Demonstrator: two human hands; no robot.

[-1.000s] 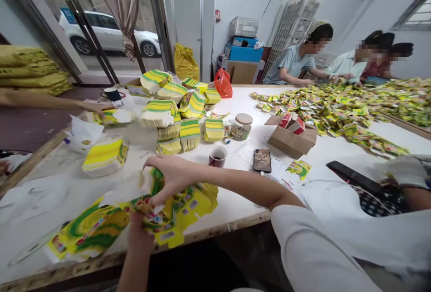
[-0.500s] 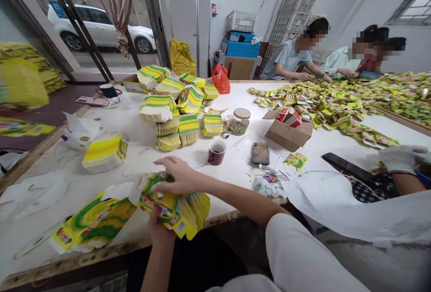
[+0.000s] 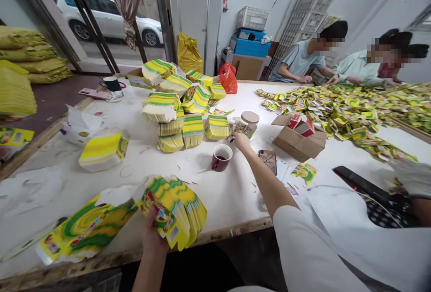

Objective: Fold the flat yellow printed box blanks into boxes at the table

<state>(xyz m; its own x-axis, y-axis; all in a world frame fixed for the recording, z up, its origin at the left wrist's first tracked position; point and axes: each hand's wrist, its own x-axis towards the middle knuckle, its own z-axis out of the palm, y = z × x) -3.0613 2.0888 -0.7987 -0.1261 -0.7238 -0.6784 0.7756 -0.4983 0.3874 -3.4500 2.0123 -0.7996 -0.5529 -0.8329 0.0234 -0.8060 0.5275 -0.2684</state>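
My left hand (image 3: 153, 229) is wrapped round the near end of a fanned stack of flat printed cartons (image 3: 178, 206), yellow and green, tilted above the table's front edge. More flat cartons (image 3: 90, 224) lie spread just left of it. My right hand (image 3: 240, 141) reaches far across the table, its fingertips together at a small roll (image 3: 231, 139) in front of a lidded jar (image 3: 247, 123). The fingers partly hide the roll. A dark red mug (image 3: 221, 157) with dark liquid stands just left of my right hand.
Bundled carton stacks (image 3: 183, 103) are piled at the back. One bundle (image 3: 102, 150) sits to the left. Right of my arm are a phone (image 3: 268, 161), an open cardboard box (image 3: 299, 141) and a gloved hand (image 3: 412, 175). Beyond, people work at a heap of packets (image 3: 336, 108).
My right hand has left the carton stack and stretched forward to the small roll by the jar. My left hand keeps hold of the stack. The view has shifted slightly.
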